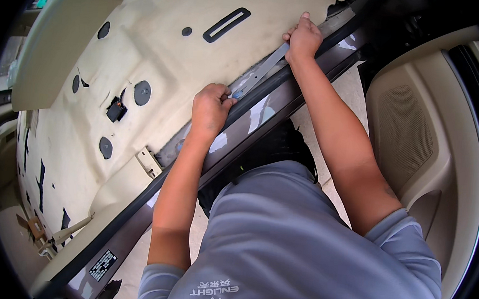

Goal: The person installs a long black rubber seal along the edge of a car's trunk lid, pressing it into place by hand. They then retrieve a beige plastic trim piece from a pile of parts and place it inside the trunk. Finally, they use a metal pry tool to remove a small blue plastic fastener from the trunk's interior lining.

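Note:
A flat grey strip [267, 66] with small holes runs along the car's door sill, between the beige carpet [163, 44] and the black rubber seal [266, 88]. My right hand [304, 39] is closed around the strip's far end, thumb pointing away from me. Close to its near end, my left hand [210, 109] is closed in a pinch beside the seal. A small blue patch [238, 94] shows by those fingertips. What the left fingers hold is hidden.
The painted sill [253, 117] has pale patches. Right of me stands an open door with a beige panel [401, 133]. A beige pillar trim [63, 43] rises at the left. A black connector [117, 109] pokes through the carpet, near a beige bracket [148, 162].

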### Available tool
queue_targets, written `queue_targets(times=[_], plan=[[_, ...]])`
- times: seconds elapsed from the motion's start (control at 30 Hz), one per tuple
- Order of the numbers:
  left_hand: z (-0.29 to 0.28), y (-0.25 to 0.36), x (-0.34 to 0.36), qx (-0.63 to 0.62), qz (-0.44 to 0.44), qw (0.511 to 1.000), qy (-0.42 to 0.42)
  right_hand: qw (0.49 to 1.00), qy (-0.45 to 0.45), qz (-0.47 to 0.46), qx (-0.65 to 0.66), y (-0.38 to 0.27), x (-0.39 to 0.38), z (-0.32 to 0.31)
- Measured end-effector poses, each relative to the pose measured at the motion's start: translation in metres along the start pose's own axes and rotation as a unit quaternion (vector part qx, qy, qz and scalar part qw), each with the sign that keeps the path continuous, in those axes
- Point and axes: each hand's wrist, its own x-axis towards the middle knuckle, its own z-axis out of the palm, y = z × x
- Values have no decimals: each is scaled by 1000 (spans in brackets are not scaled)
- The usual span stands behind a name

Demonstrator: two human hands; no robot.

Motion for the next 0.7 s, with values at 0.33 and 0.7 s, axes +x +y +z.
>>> queue_targets(times=[0.33,0.7], plan=[[-2,-2,-1,-19,7,1000,5,953,100,-11,-286,16,2,19],[0,-4,-2,24,16,1000,4,829,107,-201,-510,20,12,3]])
